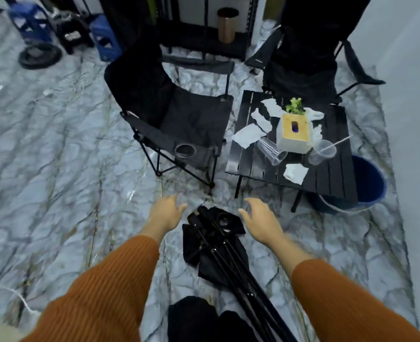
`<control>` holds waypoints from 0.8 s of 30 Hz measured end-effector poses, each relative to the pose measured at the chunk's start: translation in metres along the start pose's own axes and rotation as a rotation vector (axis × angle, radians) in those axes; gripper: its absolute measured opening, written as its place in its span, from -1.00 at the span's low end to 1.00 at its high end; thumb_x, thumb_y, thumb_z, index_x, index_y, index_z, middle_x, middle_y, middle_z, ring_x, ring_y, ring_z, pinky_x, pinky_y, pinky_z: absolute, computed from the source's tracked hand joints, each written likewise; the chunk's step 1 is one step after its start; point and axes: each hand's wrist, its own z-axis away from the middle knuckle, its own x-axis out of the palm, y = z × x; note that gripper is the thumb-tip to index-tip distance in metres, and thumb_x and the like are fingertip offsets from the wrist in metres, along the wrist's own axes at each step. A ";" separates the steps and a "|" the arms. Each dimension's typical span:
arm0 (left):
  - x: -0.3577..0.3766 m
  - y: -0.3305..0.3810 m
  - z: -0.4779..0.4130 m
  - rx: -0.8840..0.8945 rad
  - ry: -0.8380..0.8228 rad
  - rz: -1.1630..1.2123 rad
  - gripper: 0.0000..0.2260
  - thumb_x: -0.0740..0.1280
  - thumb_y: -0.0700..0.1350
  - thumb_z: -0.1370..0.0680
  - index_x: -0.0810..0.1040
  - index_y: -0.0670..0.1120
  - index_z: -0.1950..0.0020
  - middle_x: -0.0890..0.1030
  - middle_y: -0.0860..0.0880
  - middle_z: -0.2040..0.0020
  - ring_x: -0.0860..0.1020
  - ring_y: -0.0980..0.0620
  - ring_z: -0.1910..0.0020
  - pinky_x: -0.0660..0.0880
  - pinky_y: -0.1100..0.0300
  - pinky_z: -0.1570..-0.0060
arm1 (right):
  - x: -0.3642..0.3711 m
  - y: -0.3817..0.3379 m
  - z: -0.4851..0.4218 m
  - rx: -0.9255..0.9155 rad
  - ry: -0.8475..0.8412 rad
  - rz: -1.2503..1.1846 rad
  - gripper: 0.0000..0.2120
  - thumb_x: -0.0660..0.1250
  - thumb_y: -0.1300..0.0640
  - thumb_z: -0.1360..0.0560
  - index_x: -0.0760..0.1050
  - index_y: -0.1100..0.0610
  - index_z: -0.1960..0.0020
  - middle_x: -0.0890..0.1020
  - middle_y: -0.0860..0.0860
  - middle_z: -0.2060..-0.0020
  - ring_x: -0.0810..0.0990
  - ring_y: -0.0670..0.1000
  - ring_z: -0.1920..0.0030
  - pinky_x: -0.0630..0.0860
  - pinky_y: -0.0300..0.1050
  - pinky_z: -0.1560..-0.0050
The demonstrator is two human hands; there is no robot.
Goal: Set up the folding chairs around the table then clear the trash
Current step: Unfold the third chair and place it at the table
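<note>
Well, I see both hands out ahead of me, holding nothing. The left hand point(165, 213) has its fingers loosely spread and a little curled, at 9 o'clock of the folded chair's top end. The right hand point(260, 218) has its fingers wider apart, thumb out, at 3 o'clock of that same end. Neither plainly touches it. The folded chair point(218, 248) is bundled shut low in my view. Its long axis runs from 5 o'clock by my feet up to 11 o'clock, cup-holder end pointing at the open chair point(179, 114) at 12 o'clock. The table point(327, 174) sits at 2 o'clock, bearing torn napkins point(247, 135), two clear cups point(272, 150) and a tissue box point(295, 134). Blue crates point(31, 23) at 11 o'clock carry pale patches too blurred to read.
</note>
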 end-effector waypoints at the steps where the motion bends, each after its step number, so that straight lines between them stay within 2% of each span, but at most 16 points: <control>1: 0.017 -0.011 -0.001 -0.043 -0.002 0.034 -0.49 0.16 0.12 -0.61 0.29 -0.16 -0.46 0.40 -0.18 -0.43 0.38 -0.18 -0.39 0.36 -0.03 -0.34 | 0.014 0.007 -0.006 0.000 -0.027 0.004 -0.51 0.13 -0.08 -0.61 0.27 0.15 -0.45 0.39 0.10 -0.40 0.33 0.14 -0.39 0.35 0.06 -0.35; 6: 0.112 -0.048 -0.038 -0.174 -0.024 0.165 -0.54 0.19 0.09 -0.60 0.39 -0.17 -0.39 0.48 -0.17 -0.35 0.44 -0.17 -0.34 0.40 0.01 -0.31 | 0.093 0.046 -0.063 0.030 -0.096 0.008 -0.52 0.14 -0.07 -0.61 0.29 0.14 -0.44 0.43 0.09 -0.38 0.38 0.13 -0.37 0.39 0.09 -0.33; 12: 0.232 -0.085 -0.146 -0.194 -0.017 0.248 -0.62 0.23 0.06 -0.59 0.46 -0.16 -0.29 0.53 -0.15 -0.29 0.50 -0.16 -0.27 0.45 -0.02 -0.25 | 0.220 0.096 -0.171 0.001 -0.081 -0.045 -0.59 0.19 -0.07 -0.58 0.40 0.13 -0.33 0.56 0.07 -0.21 0.53 0.11 -0.21 0.52 0.10 -0.18; 17: 0.338 -0.124 -0.240 -0.230 0.032 0.412 -0.73 0.27 0.00 -0.58 0.55 -0.18 -0.10 0.64 -0.17 -0.05 0.59 -0.14 -0.01 0.49 0.11 0.05 | 0.326 0.143 -0.261 -0.007 -0.070 -0.082 -0.60 0.14 0.03 -0.62 0.35 0.17 -0.40 0.50 0.12 -0.30 0.47 0.14 -0.30 0.45 0.05 -0.27; 20: 0.386 -0.143 -0.284 -0.242 0.054 0.463 -0.76 0.28 -0.02 -0.58 0.53 -0.21 0.00 0.62 -0.17 0.05 0.59 -0.18 0.01 0.41 0.15 0.15 | 0.376 0.167 -0.313 0.008 -0.098 -0.095 -0.71 0.12 0.23 -0.57 0.45 0.18 -0.25 0.60 0.16 -0.12 0.56 0.20 -0.15 0.52 0.07 -0.14; 22: 0.407 -0.150 -0.306 -0.241 0.081 0.486 -0.78 0.28 -0.03 -0.58 0.50 -0.20 -0.03 0.60 -0.20 0.02 0.58 -0.21 -0.03 0.37 0.16 0.15 | 0.405 0.178 -0.343 -0.010 -0.098 -0.095 -0.72 0.10 0.33 -0.47 0.47 0.13 -0.08 0.62 0.12 0.06 0.59 0.21 0.01 0.56 0.10 -0.01; 24: 0.421 -0.153 -0.323 -0.256 0.122 0.565 -0.72 0.27 -0.06 -0.59 0.47 -0.23 -0.20 0.59 -0.21 -0.09 0.56 -0.20 -0.11 0.36 0.19 0.09 | 0.425 0.181 -0.363 -0.019 -0.083 -0.105 -0.65 0.08 0.35 -0.47 0.45 0.13 -0.18 0.60 0.13 -0.05 0.57 0.20 -0.05 0.54 0.07 -0.08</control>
